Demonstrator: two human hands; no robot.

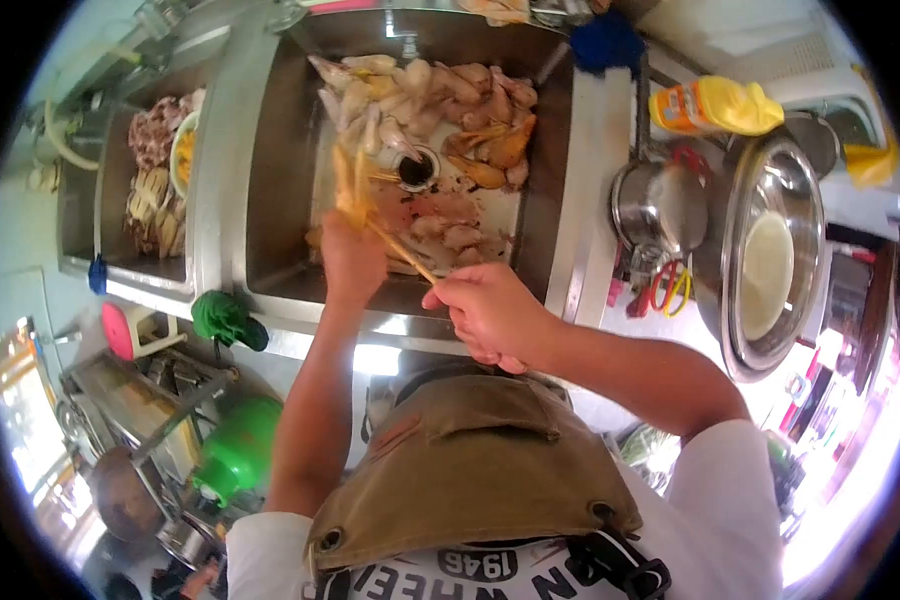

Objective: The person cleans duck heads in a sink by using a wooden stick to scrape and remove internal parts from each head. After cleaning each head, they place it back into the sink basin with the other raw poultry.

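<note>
My left hand (354, 258) is closed around a yellow chicken foot (349, 180), its toes pointing up and blurred, over the left part of a steel sink (290, 215). From there a thin tan stick-like piece (406, 252) slants down to my right hand (495, 312), whose thumb and fingers pinch its lower end at the sink's front edge. I cannot tell whether this piece belongs to the foot. Pale raw chicken pieces (415, 95) heap along the back of the basin. Yellower chicken pieces (495, 150) lie at its right, beside the round drain (416, 168). More pieces (450, 235) rest nearer me.
A second sink on the left holds raw meat (155, 135) and a white bowl (182, 150). On the right stand a steel pot (660, 205), a large steel basin (735, 250) and a yellow bottle (715, 106). A green cloth (225, 318) hangs at the front edge.
</note>
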